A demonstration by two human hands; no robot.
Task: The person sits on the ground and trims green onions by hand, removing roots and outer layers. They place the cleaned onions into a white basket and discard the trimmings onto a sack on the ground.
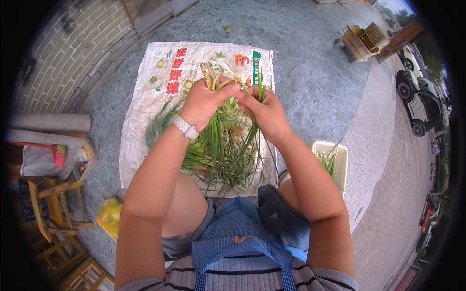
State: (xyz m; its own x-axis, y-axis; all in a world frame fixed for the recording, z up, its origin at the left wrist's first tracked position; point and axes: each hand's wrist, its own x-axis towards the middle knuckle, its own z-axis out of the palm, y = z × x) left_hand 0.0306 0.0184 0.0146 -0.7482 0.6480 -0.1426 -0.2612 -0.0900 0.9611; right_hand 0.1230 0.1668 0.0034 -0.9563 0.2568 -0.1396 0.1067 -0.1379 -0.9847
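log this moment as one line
left hand: holding stalk bunch | right hand: holding green stalks | below: loose greens on white sheet

A pale brick wall [92,51] rises at ten o'clock, meeting a mottled grey floor [310,63]. Near nine o'clock lies a grey roll [58,122], with a pink-and-green brush [59,155] just below it, in front of a white bag [38,164]. A wooden stool [56,206] stands between eight and nine, and a yellow plastic bag [110,217] sits on the floor at eight. At half past one there is a yellowish tub [358,44], near a brown post [401,40] at two. Between two and three a light-coloured car [423,104] is parked (the fisheye tips it sideways), and pale paving [388,206] spreads toward four.
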